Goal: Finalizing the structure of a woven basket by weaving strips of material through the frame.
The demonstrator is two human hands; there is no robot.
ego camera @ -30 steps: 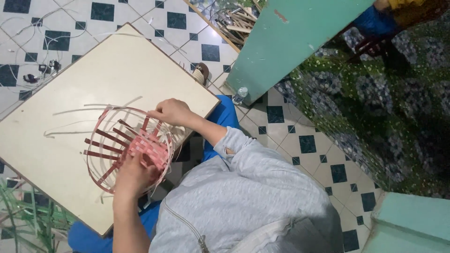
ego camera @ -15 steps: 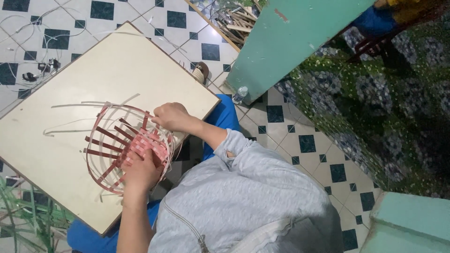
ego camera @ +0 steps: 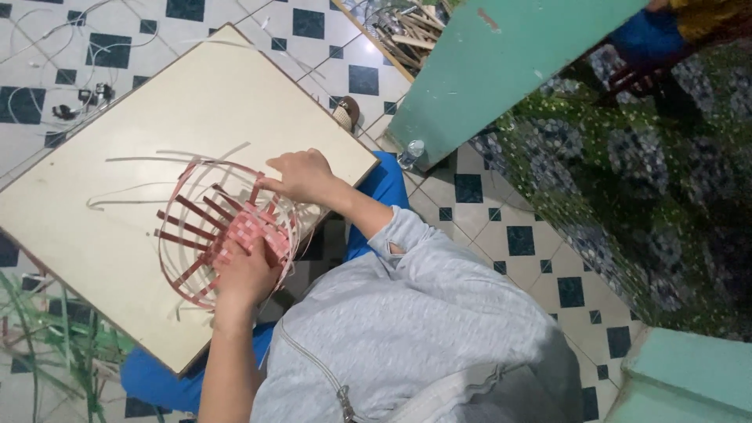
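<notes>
While half-woven pink basket [ego camera: 227,231] sits on bench [ego camera: 117,141], left hand [ego camera: 247,274] clasps woven base at 6 o'clock, right hand [ego camera: 301,176] pinches rim strip at 2 o'clock; looks light, springy, easily deformed; hold at base.

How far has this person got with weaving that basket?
The basket has its pink checkered base woven, with ribs and a few rim hoops standing. The left hand steadies the base; the right hand works a strip at the rim. The sides remain mostly open ribs, and loose strips lie on the board.
</notes>
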